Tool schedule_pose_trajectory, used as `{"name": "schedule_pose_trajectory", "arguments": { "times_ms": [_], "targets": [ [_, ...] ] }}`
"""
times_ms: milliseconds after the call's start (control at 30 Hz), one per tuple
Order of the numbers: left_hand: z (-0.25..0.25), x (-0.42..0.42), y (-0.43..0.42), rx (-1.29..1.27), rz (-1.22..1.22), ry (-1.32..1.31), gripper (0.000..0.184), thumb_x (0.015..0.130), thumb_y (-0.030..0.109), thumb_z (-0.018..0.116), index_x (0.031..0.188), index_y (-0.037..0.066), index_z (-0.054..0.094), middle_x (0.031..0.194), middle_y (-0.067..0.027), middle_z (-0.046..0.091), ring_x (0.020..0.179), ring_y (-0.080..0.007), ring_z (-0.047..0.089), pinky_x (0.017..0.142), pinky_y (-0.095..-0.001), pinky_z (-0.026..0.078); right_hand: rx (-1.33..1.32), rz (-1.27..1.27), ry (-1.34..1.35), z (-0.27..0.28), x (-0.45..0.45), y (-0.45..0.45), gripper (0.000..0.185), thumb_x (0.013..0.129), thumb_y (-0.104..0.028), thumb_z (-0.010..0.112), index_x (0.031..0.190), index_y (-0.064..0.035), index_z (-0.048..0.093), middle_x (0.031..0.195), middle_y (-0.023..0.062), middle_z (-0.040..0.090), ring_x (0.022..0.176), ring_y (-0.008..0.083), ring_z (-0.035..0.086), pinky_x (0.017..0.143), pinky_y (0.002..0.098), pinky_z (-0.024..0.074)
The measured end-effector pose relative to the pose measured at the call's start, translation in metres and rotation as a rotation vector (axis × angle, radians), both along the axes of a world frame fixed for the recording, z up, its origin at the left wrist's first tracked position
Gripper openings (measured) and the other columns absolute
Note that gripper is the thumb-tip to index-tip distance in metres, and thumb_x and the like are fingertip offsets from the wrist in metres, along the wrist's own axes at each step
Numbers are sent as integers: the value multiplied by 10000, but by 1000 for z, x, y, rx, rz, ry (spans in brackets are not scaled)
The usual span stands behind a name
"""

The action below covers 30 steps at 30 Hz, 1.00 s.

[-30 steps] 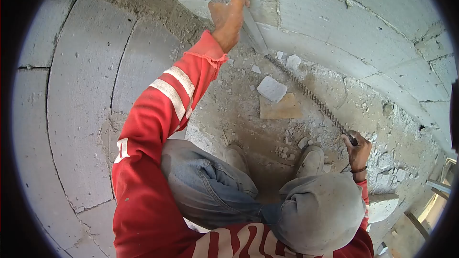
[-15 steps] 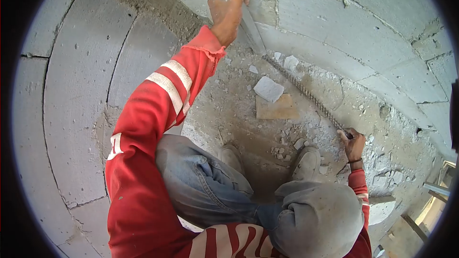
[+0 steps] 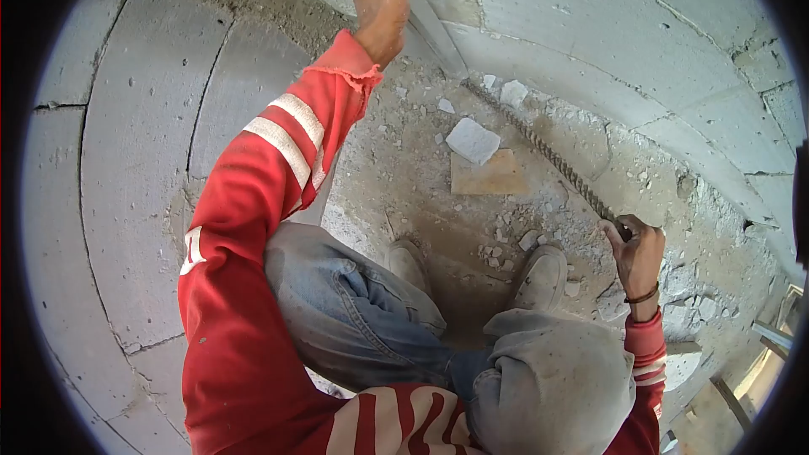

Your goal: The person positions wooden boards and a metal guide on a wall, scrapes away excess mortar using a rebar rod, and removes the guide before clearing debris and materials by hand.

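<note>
My left hand (image 3: 385, 13) is closed around a long metal straight bar (image 3: 437, 40) that stands in the corner, its lower end near the rubble floor. My right hand (image 3: 638, 257) grips the near end of a ribbed steel rod, like rebar (image 3: 560, 164). The rod slants along the foot of the right block wall, and its far end reaches close to the base of the metal bar. Between my hands, a white block chunk (image 3: 473, 141) rests against a flat tan piece (image 3: 489, 173) on the ground.
Pale block walls rise on the left (image 3: 126, 177) and on the far right side (image 3: 573, 34). Broken bits (image 3: 528, 240) litter the dusty floor around my shoes (image 3: 539, 278). Timber pieces (image 3: 731, 402) lie at the lower right.
My right hand has shifted a little right and back, with the near end of the rod. The left hand still grips the metal bar. The view has tilted slightly.
</note>
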<state>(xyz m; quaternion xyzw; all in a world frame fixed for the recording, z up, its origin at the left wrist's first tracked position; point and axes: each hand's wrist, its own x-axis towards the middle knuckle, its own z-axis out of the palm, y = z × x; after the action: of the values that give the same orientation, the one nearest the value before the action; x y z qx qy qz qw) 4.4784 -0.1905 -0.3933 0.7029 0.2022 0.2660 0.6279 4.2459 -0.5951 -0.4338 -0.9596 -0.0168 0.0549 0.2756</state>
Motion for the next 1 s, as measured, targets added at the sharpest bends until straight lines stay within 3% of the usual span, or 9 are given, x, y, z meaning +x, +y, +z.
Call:
{"name": "schedule_pose_trajectory", "arguments": {
  "times_ms": [100,200,333,433,533,633,733,800,1000],
  "targets": [
    [21,0,-5,-172,-239,42,249,740,99,694,849,-89,573,792,-149,652,728,-218,616,739,-366,504,-150,115,-84,24,-6,21,305,804,-288,805,864,-6,702,638,191,641,603,391,637,559,422,492],
    [-7,7,11,-38,-33,-12,256,743,100,693,843,-99,566,793,-153,651,733,-223,614,737,-369,504,-72,91,-85,-99,-3,-43,320,811,-310,796,899,-19,696,641,194,639,610,384,644,561,429,493],
    [10,14,5,-66,-96,-39,262,741,103,706,853,-95,577,801,-151,657,738,-222,615,736,-366,501,-96,88,-102,-129,1,-48,292,825,-304,778,887,-33,690,665,186,650,617,377,648,572,432,499],
    [11,-2,-2,-126,-100,-4,277,743,111,714,874,-99,591,807,-150,661,745,-225,623,752,-366,501,-78,137,-112,33,-4,22,270,831,-289,770,899,-40,689,664,181,651,611,377,646,561,434,494],
    [-1,11,8,-99,-149,-62,279,750,115,713,889,-102,603,812,-150,665,767,-233,637,768,-368,501,-205,196,-34,28,3,16,249,833,-261,767,916,-41,687,667,175,656,614,376,650,560,424,499],
    [10,-14,-2,-86,-115,-30,249,765,107,697,895,-88,613,829,-154,673,803,-243,654,783,-365,498,-137,89,44,-57,5,-38,275,839,-286,762,900,-36,665,735,174,680,689,374,675,604,422,519],
    [23,-20,-6,-143,-261,-22,572,672,153,753,1068,-112,436,878,-123,595,822,-229,548,804,-380,455,-117,124,-188,-156,-5,-75,288,855,-308,747,886,-37,655,804,187,685,714,384,670,595,437,505],
    [18,-19,-1,-144,-249,-19,171,801,83,672,919,-23,608,861,-115,664,854,-236,639,859,-377,482,-154,135,-148,-156,8,-77,288,861,-312,740,888,-38,655,829,189,685,713,389,664,590,442,500],
    [11,-21,2,-135,-397,-164,47,859,39,604,883,31,564,844,-70,600,881,-228,608,928,-426,467,-124,174,-108,-92,41,-68,307,844,-337,746,881,-44,664,684,141,655,616,368,635,570,432,482]
  ]
}}
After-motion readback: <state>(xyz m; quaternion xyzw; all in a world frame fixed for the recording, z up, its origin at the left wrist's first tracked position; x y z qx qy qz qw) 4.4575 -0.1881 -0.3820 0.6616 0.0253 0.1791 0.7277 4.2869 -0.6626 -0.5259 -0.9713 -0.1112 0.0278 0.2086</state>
